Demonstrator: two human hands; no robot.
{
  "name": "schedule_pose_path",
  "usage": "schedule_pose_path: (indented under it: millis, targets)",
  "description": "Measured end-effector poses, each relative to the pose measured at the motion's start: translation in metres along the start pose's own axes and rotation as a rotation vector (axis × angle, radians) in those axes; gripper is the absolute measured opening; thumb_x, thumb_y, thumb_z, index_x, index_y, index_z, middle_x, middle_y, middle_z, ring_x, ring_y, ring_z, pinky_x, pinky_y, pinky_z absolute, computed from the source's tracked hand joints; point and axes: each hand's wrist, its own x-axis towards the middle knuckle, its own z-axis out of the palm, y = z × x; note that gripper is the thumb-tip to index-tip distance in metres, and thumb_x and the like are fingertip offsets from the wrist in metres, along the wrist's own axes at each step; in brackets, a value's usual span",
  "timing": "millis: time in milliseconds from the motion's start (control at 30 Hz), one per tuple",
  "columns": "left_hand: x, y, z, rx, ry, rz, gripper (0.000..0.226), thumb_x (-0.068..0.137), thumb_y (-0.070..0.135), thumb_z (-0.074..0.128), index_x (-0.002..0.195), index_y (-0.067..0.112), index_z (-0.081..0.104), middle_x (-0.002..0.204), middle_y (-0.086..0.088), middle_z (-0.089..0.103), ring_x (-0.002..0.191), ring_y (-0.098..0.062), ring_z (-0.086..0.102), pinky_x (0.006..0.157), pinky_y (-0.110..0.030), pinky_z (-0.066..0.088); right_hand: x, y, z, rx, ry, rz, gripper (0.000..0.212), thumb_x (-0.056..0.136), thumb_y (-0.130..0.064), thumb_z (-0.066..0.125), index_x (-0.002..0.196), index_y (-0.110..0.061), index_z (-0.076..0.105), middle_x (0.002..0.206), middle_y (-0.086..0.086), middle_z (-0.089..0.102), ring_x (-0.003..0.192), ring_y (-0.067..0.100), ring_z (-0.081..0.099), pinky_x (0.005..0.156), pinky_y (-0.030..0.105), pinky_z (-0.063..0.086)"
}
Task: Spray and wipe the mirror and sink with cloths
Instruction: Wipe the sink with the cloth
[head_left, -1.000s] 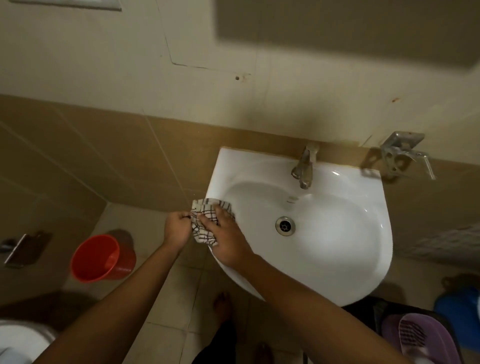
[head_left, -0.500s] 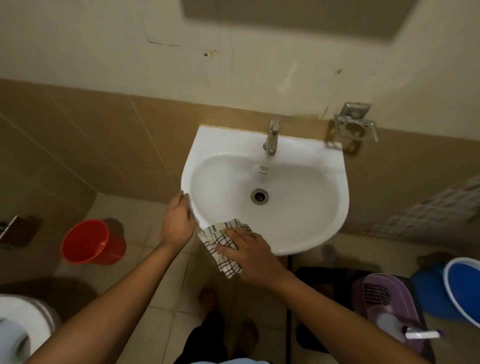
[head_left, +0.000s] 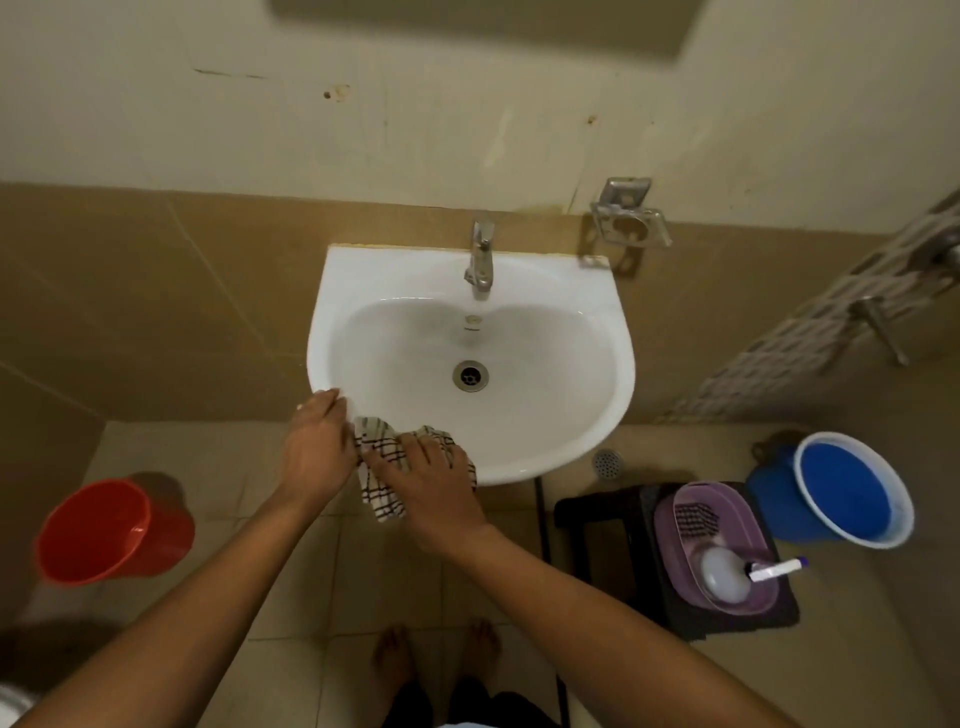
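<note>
Head view: left hand rests relaxed fingers on the sink rim; right hand presses the checked cloth under spread fingers just beside. Its loose tail may slip off the front edge.

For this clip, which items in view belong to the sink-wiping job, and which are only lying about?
Belongs to the job:
white ceramic sink
checked white-and-dark cloth on the front rim
right hand pressing the cloth
left hand at the rim
white spray bottle in the purple plastic basin

Just lying about:
red plastic bucket
blue plastic bucket
metal wall-mounted soap holder
</note>
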Motion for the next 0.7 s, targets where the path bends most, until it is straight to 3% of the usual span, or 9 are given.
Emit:
schedule_pose_path:
  millis: [200, 267, 333, 400, 567, 700]
  targets:
    - [0.008, -0.007, -0.004, 0.057, -0.047, 0.036, 0.042, 0.094, 0.004, 0.052, 0.132, -0.013, 0.050, 0.138, -0.029, 0.051, 0.129, -0.042, 0.047, 0.114, -0.052, 0.033, -0.034, 0.040, 0.005, -0.033, 0.035, -0.012, 0.070, 0.090, -0.043, 0.054, 0.151, -0.041, 0.020, 0.154, 0.010, 0.034, 0.142, 0.034, 0.028, 0.112, 0.059, 0.023]
    - [0.013, -0.010, -0.005, 0.075, -0.063, 0.046, 0.043, 0.094, 0.003, 0.051, 0.132, -0.015, 0.049, 0.140, -0.031, 0.049, 0.134, -0.043, 0.043, 0.116, -0.053, 0.030, -0.050, 0.056, 0.003, -0.059, 0.066, 0.044, 0.074, 0.085, -0.045, 0.060, 0.150, -0.040, 0.026, 0.149, 0.006, 0.041, 0.140, 0.030, 0.033, 0.113, 0.058, 0.025]
    - [0.018, -0.011, -0.003, 0.075, -0.085, 0.049, 0.043, 0.093, 0.001, 0.051, 0.132, -0.017, 0.048, 0.141, -0.033, 0.047, 0.135, -0.046, 0.039, 0.117, -0.054, 0.028, -0.065, 0.076, -0.006, -0.075, 0.084, 0.120, 0.074, 0.080, -0.041, 0.064, 0.146, -0.039, 0.031, 0.145, 0.000, 0.043, 0.140, 0.027, 0.032, 0.117, 0.057, 0.018]
    - [0.021, -0.013, -0.001, 0.071, -0.103, 0.036, 0.042, 0.093, -0.001, 0.051, 0.131, -0.018, 0.047, 0.141, -0.035, 0.045, 0.137, -0.048, 0.036, 0.117, -0.055, 0.027, -0.077, 0.095, -0.017, -0.024, 0.089, 0.217, 0.067, 0.077, -0.037, 0.053, 0.142, -0.038, 0.037, 0.144, -0.002, 0.045, 0.142, 0.025, 0.030, 0.119, 0.057, 0.007]
    - [0.022, -0.005, 0.002, 0.093, -0.141, 0.067, 0.035, 0.077, -0.019, 0.061, 0.111, -0.028, 0.054, 0.121, -0.045, 0.054, 0.121, -0.059, 0.048, 0.101, -0.065, 0.043, -0.083, 0.136, -0.045, 0.099, 0.018, 0.419, 0.069, 0.079, -0.015, 0.057, 0.142, -0.036, 0.042, 0.150, -0.005, 0.038, 0.151, 0.019, 0.011, 0.113, 0.067, -0.010]
    - [0.031, -0.005, 0.004, 0.044, -0.114, -0.012, 0.041, 0.083, -0.013, 0.053, 0.123, -0.024, 0.049, 0.137, -0.040, 0.045, 0.135, -0.052, 0.036, 0.111, -0.059, 0.034, -0.076, 0.174, -0.058, 0.154, -0.033, 0.490, 0.060, 0.084, -0.015, 0.054, 0.140, -0.032, 0.045, 0.154, -0.006, 0.033, 0.153, 0.015, 0.000, 0.113, 0.071, -0.004]
